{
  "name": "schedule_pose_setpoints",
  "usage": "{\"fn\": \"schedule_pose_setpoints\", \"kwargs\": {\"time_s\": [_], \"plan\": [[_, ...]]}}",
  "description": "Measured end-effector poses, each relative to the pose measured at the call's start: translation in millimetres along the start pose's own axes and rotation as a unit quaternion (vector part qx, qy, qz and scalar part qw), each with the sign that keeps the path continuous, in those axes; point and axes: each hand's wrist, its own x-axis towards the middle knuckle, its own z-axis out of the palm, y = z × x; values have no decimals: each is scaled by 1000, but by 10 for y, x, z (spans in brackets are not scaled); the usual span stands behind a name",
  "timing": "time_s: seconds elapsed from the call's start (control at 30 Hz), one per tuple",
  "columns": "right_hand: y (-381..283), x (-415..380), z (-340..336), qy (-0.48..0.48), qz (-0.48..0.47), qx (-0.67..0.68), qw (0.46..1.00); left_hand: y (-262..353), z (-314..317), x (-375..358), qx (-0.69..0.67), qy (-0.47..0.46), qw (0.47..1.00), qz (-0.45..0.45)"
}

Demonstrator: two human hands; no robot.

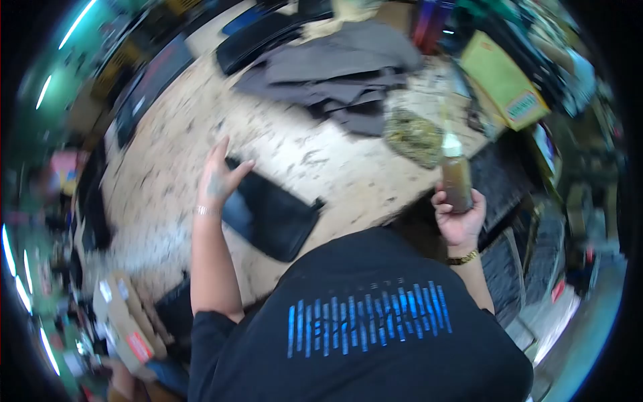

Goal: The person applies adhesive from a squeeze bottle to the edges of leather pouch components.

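Note:
A squeeze bottle with a pale nozzle and brownish contents stands upright in my right hand, its fingers wrapped round the lower part. My left hand is over the worktable, thumb and fingers apart and holding nothing. Beside and partly beneath that hand lies a flat black piece, like a pouch or panel. Near the bottle's tip is a yellowish-green mottled lump on the table.
Dark grey sheets are heaped at the back, beside a black case. At the right stands a yellow box. Cardboard pieces lie lower left, near another person's arm. Black items line the left edge.

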Motion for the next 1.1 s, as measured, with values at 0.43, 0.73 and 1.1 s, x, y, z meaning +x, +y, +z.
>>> {"fn": "schedule_pose_setpoints", "kwargs": {"time_s": [0.43,0.73,1.1], "plan": [[285,212,-19,-17,28,-142,989,-714,-194,-164,96,-86,983,-134],[260,102,-203,-9,-2,-155,988,-644,-410,-587,-319,-225,896,-212],[404,186,70,21,-18,-240,970,397,286,-715,161,-248,922,250]]}}
